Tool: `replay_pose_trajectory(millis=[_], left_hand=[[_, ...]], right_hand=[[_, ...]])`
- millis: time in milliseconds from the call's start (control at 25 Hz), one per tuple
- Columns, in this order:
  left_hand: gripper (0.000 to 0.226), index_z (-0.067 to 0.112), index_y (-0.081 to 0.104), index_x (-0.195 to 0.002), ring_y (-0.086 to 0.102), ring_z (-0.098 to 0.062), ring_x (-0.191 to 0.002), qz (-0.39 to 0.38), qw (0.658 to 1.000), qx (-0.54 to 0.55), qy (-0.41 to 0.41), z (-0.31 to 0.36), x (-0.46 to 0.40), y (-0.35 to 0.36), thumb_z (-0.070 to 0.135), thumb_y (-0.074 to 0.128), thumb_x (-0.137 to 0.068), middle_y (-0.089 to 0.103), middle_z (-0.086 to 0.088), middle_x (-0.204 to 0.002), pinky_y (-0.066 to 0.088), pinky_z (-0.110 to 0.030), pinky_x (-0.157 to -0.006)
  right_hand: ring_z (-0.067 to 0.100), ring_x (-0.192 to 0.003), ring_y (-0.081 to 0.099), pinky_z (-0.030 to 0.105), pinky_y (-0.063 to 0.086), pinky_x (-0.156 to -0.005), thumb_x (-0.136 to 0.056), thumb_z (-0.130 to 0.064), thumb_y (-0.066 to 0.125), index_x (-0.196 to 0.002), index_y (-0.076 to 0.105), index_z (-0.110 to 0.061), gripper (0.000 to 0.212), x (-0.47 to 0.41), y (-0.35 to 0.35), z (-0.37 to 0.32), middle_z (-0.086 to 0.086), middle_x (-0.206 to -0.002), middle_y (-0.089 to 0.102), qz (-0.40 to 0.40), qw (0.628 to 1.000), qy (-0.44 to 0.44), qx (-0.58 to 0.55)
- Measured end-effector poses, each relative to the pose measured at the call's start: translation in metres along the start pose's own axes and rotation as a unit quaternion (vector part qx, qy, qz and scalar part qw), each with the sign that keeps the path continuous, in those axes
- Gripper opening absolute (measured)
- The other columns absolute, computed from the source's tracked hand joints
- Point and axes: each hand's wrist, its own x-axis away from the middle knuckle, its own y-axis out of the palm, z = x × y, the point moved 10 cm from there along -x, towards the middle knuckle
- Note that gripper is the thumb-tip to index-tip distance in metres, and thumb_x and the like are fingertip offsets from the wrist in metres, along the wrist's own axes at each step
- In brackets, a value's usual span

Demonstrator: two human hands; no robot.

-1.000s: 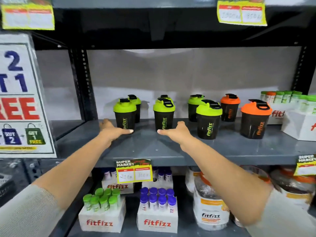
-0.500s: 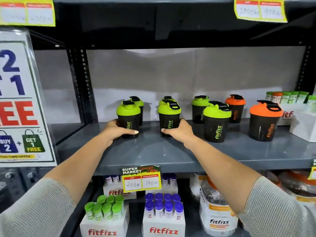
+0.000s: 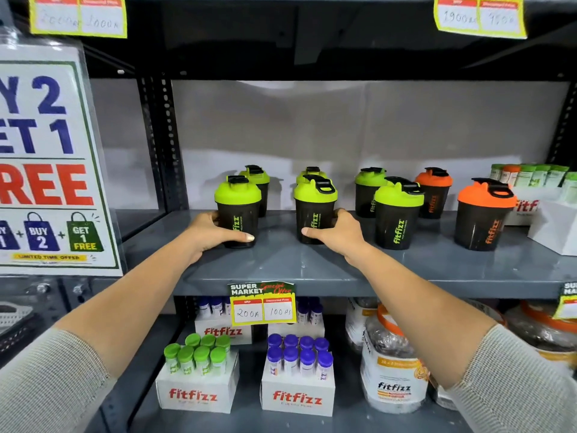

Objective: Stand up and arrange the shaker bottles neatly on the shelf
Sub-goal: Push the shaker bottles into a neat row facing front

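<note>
A second ago both hands lay flat on the shelf (image 3: 281,264) in front of the shakers; now each has closed on one. The left hand (image 3: 215,234) wraps the base of the left front shaker (image 3: 238,210), thumb across its front and fingers hidden behind. The right hand (image 3: 337,232) grips the base of the middle front shaker (image 3: 315,209) the same way, thumb in front. Both shakers stand upright on the shelf, directly above the price tag (image 3: 263,304) on the shelf edge.

All the other shakers are upright too. A green-lidded one sits behind each held shaker. Further right of the tag stand a green pair (image 3: 390,204), one ahead of the other, then an orange back shaker (image 3: 434,192) and an orange front shaker (image 3: 482,214).

So the standing-up part looks done, and what remains is spacing. The right-hand pairs sit staggered, and the gaps between columns are uneven. With both front shakers now gripped low, the likely step is sliding them into line with those behind. The low grip suits a slide; a quick shove could knock the shakers behind.
</note>
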Motion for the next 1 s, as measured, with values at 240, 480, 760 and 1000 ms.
replay_pose_trajectory(millis=[240, 480, 760, 1000], left_hand=[[0.083, 0.013, 0.063, -0.124, 0.065, -0.016, -0.107, -0.014, 1.000, 0.014, 0.010, 0.000, 0.006, 0.003, 0.025, 0.096, -0.049, 0.069, -0.003, -0.118, 0.048, -0.032, -0.097], [0.077, 0.015, 0.063, -0.123, 0.064, -0.015, -0.108, -0.002, 0.999, 0.028, 0.018, -0.003, 0.007, 0.002, 0.025, 0.095, -0.054, 0.069, 0.000, -0.115, 0.046, -0.031, -0.099], [0.072, 0.016, 0.066, -0.119, 0.065, -0.015, -0.106, 0.000, 0.999, 0.030, 0.024, -0.006, 0.006, 0.002, 0.028, 0.094, -0.054, 0.071, 0.001, -0.112, 0.047, -0.031, -0.099], [0.079, 0.016, 0.062, -0.124, 0.062, -0.015, -0.113, -0.041, 0.999, 0.006, 0.036, -0.005, 0.010, 0.004, 0.034, 0.093, -0.054, 0.067, -0.003, -0.126, 0.044, -0.030, -0.101]], right_hand=[[0.022, -0.116, 0.060, 0.029, 0.047, -0.092, -0.067, -0.035, 0.089, -0.124, 0.056, -0.012, 0.071, 0.015, -0.005, 0.000, 0.005, -0.126, 0.065, 0.002, 1.000, -0.023, -0.018], [0.019, -0.113, 0.062, 0.028, 0.048, -0.090, -0.065, -0.034, 0.091, -0.126, 0.056, -0.012, 0.073, 0.014, -0.003, 0.001, 0.004, -0.123, 0.066, 0.007, 0.999, -0.025, -0.035], [0.019, -0.112, 0.062, 0.030, 0.050, -0.093, -0.064, -0.037, 0.090, -0.126, 0.056, -0.012, 0.075, 0.014, -0.005, 0.002, 0.003, -0.122, 0.067, 0.017, 0.999, -0.037, -0.032], [0.024, -0.119, 0.059, 0.035, 0.049, -0.096, -0.057, -0.040, 0.094, -0.125, 0.050, -0.009, 0.087, 0.019, -0.002, -0.004, 0.006, -0.127, 0.063, 0.002, 0.999, -0.044, 0.025]])
